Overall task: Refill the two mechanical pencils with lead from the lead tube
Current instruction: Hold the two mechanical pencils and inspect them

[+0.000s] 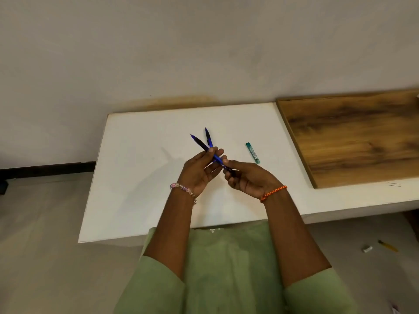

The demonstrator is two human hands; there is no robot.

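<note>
White table holds lead tube beside wooden board; both hands' grip pinches crossed pencils.

Two blue mechanical pencils are held above the white counter, crossed in an X with their tips pointing away toward the wall. One pencil slants toward 11 o'clock, its darker rear end in the right hand, whose fingers pinch it. The other pencil points near 12 o'clock and is gripped between thumb and fingers of the left hand. The lead tube, a slim green translucent case, lies flat on the counter at 3 o'clock from the pencils, near them but apart, untouched
</note>
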